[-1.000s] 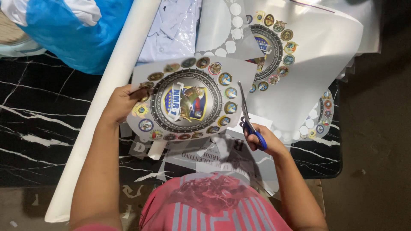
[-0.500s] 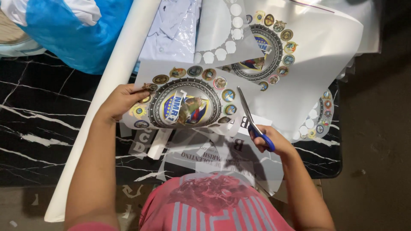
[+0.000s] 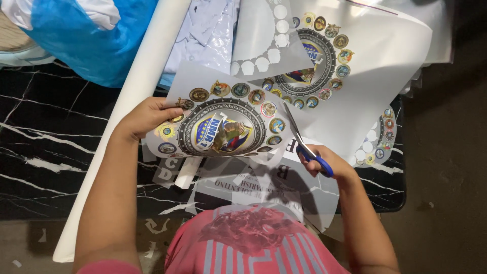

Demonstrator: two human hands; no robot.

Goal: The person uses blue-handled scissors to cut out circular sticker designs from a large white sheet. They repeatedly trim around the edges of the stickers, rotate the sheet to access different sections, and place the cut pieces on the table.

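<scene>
Black marble-veined tabletop (image 3: 40, 152) carries a long white paper roll (image 3: 137, 101), a blue plastic bag (image 3: 96, 40) and scattered offcuts (image 3: 167, 170). Left hand (image 3: 149, 116) pinches the left edge of a printed sheet bearing a round emblem ringed with small medallions (image 3: 223, 129), fingers clamped on it and lifting it off the surface, likely so the blades can pass beneath. Right hand (image 3: 322, 160) grips blue-handled scissors (image 3: 304, 142), fingers closed through the loops, blades slightly parted at the sheet's right edge beside the medallion ring. Behind lies a larger sheet with a similar emblem (image 3: 309, 61), partly curled, and a cut-out leftover with round holes (image 3: 264, 45).
</scene>
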